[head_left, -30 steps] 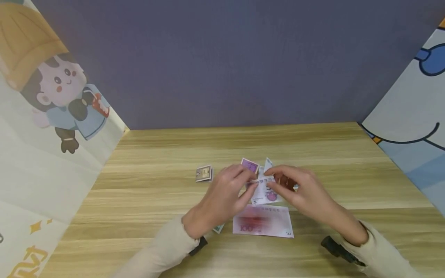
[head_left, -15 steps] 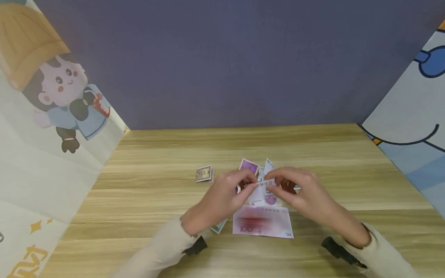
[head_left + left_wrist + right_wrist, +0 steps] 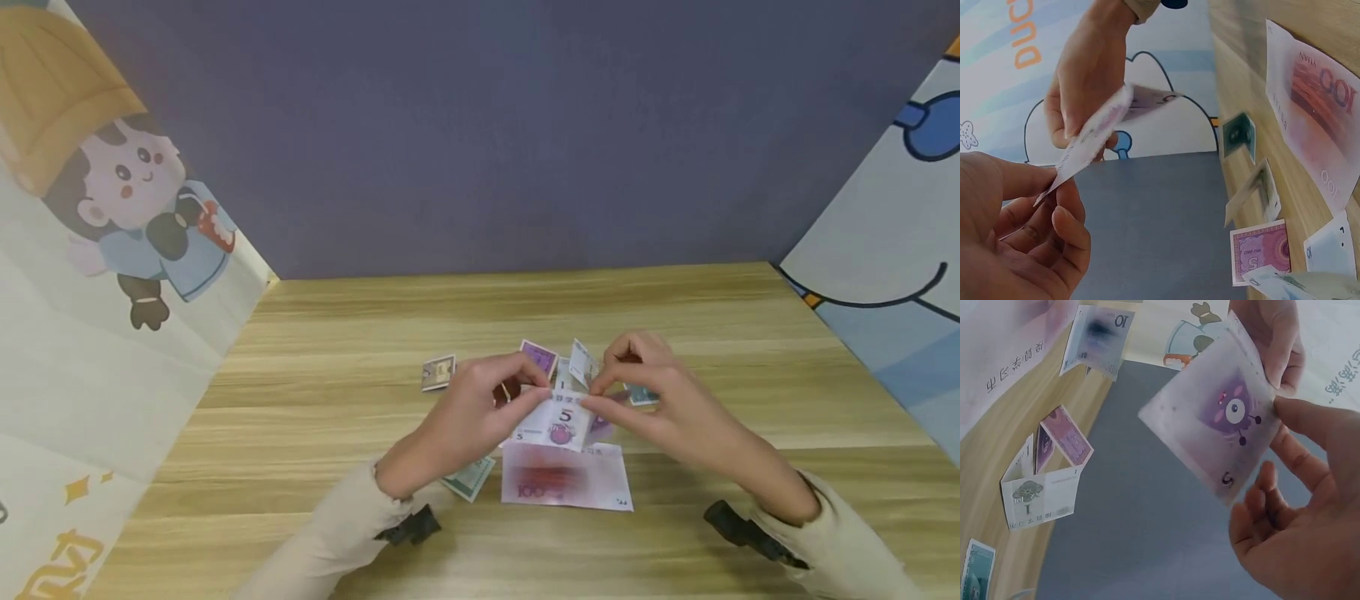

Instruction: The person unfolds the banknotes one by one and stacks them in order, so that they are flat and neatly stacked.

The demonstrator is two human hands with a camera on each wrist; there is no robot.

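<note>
Between both hands, above the table, hangs a pale purple play banknote marked 5, with a folded flap. At its upper left edge, my left hand pinches it between thumb and index finger. My right hand pinches the upper right part the same way. Its one-eyed cartoon print faces the right wrist view, where the banknote looks flat. The left wrist view has the banknote nearly edge-on. Just below lies a reddish 100 banknote, unfolded.
Behind the hands are a folded white 1 note standing partly upright and a purple note. A small folded brown note lies left, a green note by the left wrist, a teal note right. A dark wall closes the back.
The held 5 banknote has shifted slightly left and its printed 5 shows more fully. My right fingers have changed their grip, and both wrists have moved apart a little, uncovering more of the green and teal notes.
</note>
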